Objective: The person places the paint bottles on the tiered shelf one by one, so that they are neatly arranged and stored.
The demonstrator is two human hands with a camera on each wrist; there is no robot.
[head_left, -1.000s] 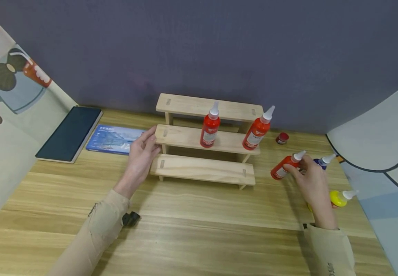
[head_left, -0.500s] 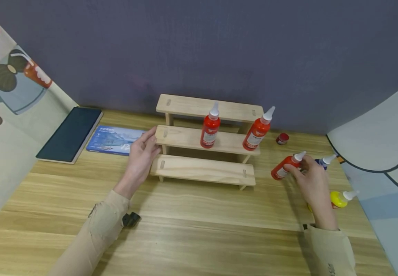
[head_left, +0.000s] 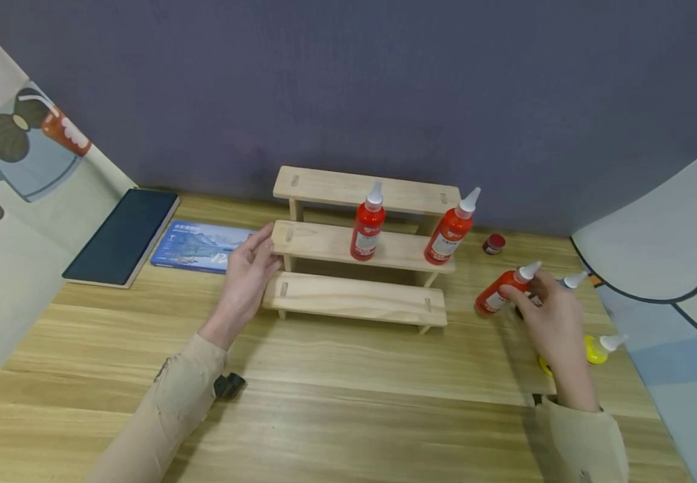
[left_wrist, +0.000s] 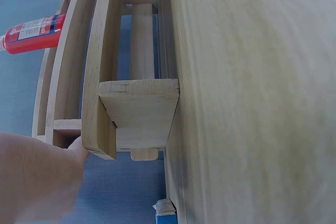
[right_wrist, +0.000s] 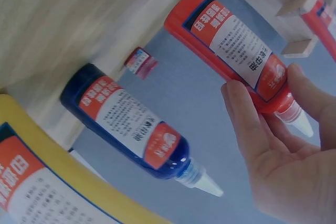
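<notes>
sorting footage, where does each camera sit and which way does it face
Head: on the head, facing forward and down at the rack; left hand, right hand and sleeves show.
Left wrist: on that wrist, facing the rack's left end; part of that hand shows.
Right wrist: on that wrist, facing the held red bottle; hand shows.
Head and right wrist share that bottle.
</notes>
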